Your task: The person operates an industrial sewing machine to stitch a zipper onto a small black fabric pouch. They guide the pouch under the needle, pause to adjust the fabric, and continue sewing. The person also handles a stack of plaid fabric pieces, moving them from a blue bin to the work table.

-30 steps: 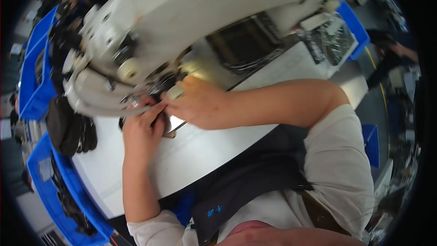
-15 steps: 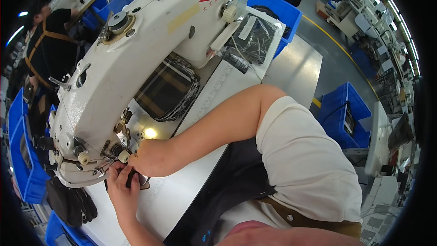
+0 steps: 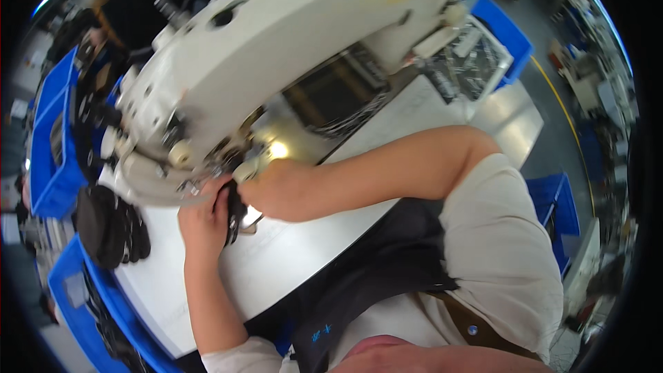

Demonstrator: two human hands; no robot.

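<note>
A white industrial sewing machine (image 3: pixel 262 34) spans the upper view, with a small light glowing under its arm. My left hand (image 3: pixel 204 214) is curled on a black piece (image 3: pixel 233 217) below the needle area, its fingertips partly under the machine head. My right hand (image 3: pixel 276 190) is bent beside it at the pale knob (image 3: pixel 245 173) by the needle, its fingers mostly hidden and blurred. A wrapped dark plaid piece (image 3: pixel 328 90) lies under the arm, and a pile of black pieces (image 3: pixel 110 228) sits left of my left hand on the white tabletop (image 3: pixel 311 242).
Blue bins stand at upper left (image 3: pixel 41 152), lower left (image 3: pixel 69 290), back right (image 3: pixel 507 27) and right (image 3: pixel 566 214). A tray of plastic-wrapped items (image 3: pixel 463 62) is beside the machine. A person (image 3: pixel 124 7) in dark clothing with brown straps is beyond the machine. An aisle (image 3: pixel 573 138) runs at right.
The view has swung since half a second ago, shifting machine and hands in the picture. Both hands stay at the needle area; more of the black piece shows beside my left thumb.
</note>
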